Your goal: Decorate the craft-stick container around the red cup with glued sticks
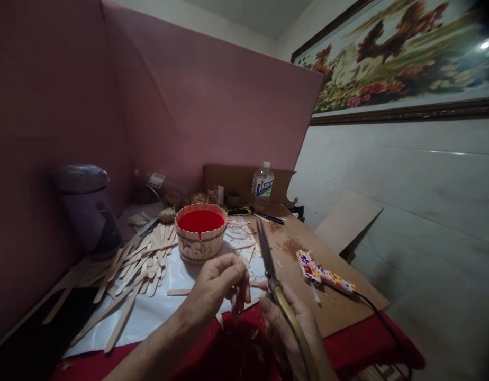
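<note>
My right hand (pixel 294 323) is closed around the brass-coloured handles of a pair of scissors (pixel 267 253), whose dark blades point up and away from me. To its left is my left hand (pixel 226 278), fingers bent in and thumb against the forefinger; whatever may be in that pinch is too small to make out. Just beyond it stands a round tub (pixel 200 246) faced with short upright wooden sticks, its inside red. Many flat wooden craft sticks (pixel 145 259) lie in a loose pile left of the tub. A single stick (pixel 179 292) lies near my left wrist.
A flower-patterned glue gun (pixel 326 275) with a black cord rests on the brown board (pixel 335 312) at right. Behind are a utility knife (pixel 274 219), a plastic bottle (pixel 263 185) and cardboard. A purple canister (pixel 88 206) stands at left. White sheeting (pixel 96 330) lies under the sticks.
</note>
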